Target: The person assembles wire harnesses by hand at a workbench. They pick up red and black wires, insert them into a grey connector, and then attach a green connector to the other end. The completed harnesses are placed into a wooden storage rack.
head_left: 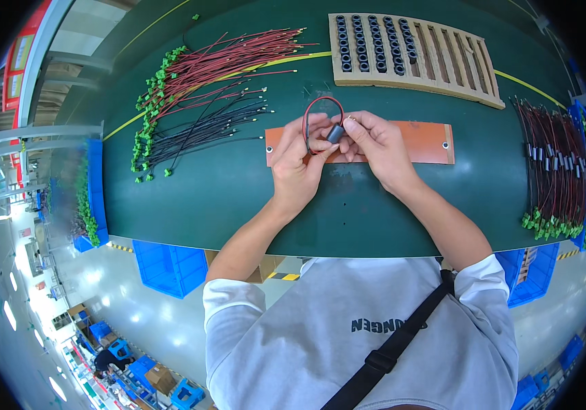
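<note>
Above the orange-brown board (426, 142), a small dark cylindrical core (335, 133) is held between my two hands, with a red wire (324, 98) looping up over it. My left hand (297, 158) is closed, thumb and fingers pinching at the core's lower left side, and a dark strand runs along its fingers. At the core's upper right, my right hand (380, 145) pinches a wire end; its thumb lies close to the core. The curled fingers hide part of the wire's path.
Red wires (238, 53) and black wires (204, 128) with green connectors (148, 126) lie at left. A cardboard tray (416, 85) of black cores stands at the far right. Wires with grey cores (558, 160) are heaped at right. Blue bins (170, 266) sit below the table edge.
</note>
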The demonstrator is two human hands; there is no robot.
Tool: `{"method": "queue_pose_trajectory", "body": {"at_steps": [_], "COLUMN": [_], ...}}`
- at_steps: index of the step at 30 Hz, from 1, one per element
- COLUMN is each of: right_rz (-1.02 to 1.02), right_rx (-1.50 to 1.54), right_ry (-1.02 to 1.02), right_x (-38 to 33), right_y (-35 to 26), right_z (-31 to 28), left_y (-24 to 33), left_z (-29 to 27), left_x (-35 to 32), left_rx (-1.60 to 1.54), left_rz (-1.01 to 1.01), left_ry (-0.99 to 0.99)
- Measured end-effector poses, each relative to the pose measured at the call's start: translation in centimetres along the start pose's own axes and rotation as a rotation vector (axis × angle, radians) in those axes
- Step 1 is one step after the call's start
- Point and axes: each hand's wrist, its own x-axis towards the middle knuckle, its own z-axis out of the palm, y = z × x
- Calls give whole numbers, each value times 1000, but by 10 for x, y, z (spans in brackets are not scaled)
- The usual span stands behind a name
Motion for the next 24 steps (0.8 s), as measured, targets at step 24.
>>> {"method": "queue_pose_trajectory", "body": {"at_steps": [24], "right_rz": [-508], "right_rx": [-601], "right_ry": [-90], "right_x": [-34], "right_y": [-44], "right_z": [-91], "left_y": [-6], "left_z": [13], "left_x": [66], "left_rx": [-358], "left_rz": [-575], "left_ry": [-782]}}
